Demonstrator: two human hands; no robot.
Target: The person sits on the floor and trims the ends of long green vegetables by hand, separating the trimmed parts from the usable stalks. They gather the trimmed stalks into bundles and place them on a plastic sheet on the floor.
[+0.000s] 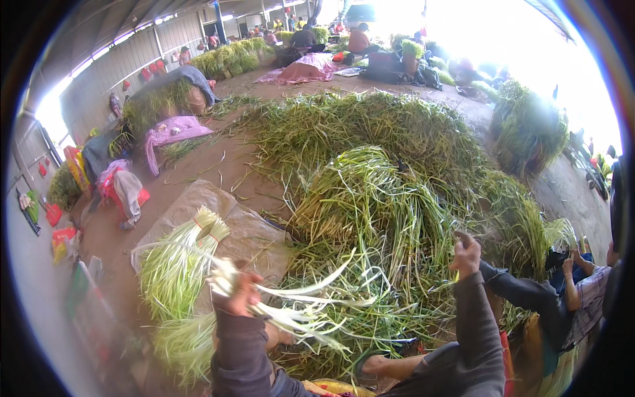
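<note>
My left hand [243, 294] is closed around a loose bunch of pale, peeled vegetable stalks [297, 307], whose thin leaves trail to the right. Beside it lie tied bundles of similar light-green stalks [181, 268], bound with red bands and resting partly on a brown plastic sheet [258, 243]. My right hand [466, 255] is raised at the right, over the edge of the heap; blur hides whether its fingers hold anything. Between and beyond my hands rises a mound of unpeeled green stalks [367, 198]. Leafy scraps [367, 317] cover the ground before my feet.
A co-worker [580, 293] sits close on my right, legs stretched toward the heap. A wide bank of trimmings [397, 114] lies beyond the mound. A tall bundle [528, 129] stands back right. Cloth-covered stacks [168, 94] line the left, and people sit farther back.
</note>
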